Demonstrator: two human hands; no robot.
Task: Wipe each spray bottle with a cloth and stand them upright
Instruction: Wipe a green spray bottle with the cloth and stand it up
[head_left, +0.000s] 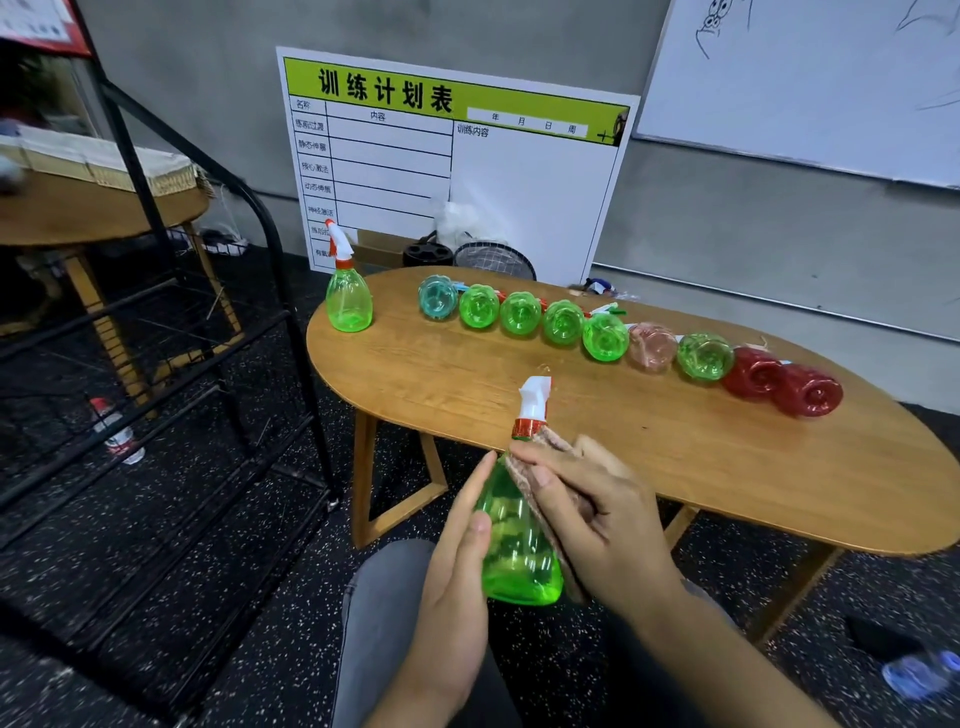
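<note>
The green spray bottle (519, 540) being cleaned is off the counter (675, 467), held between both hands above the person's lap, with its white trigger head (535, 397) pointing up and away. The left hand (457, 566) lies along the bottle's left flank with fingers nearly straight, thumb resting on the plastic, steadying it more than clamping it. The right hand (597, 514) presses a pinkish cloth (550, 452) against the bottle's right shoulder, its fingers curled over the fabric and pinching it to the wall.

The bottle looks empty and see-through, so it is probably very light and thin-walled: a hard squeeze would likely dent it, and smooth plastic may slide under a dry palm. The wide lower body gives the steadiest hold for the supporting hand; the narrow neck under the red collar (527, 427) is the stiffer place to take it for setting it down. The trigger head seems a poor handle, since it may twist. The cloth is soft and limp and should wrap round the curves easily.

Beyond the hands, one green bottle (349, 301) already stands upright near the far left end of the counter. A row of lying bottles (605, 338) stretches across the far side, from ahead of the hands off to their right, bases facing the camera: one teal, several green, one pale pink, two red. They rest side by side, many touching, and would probably roll if nudged.
</note>
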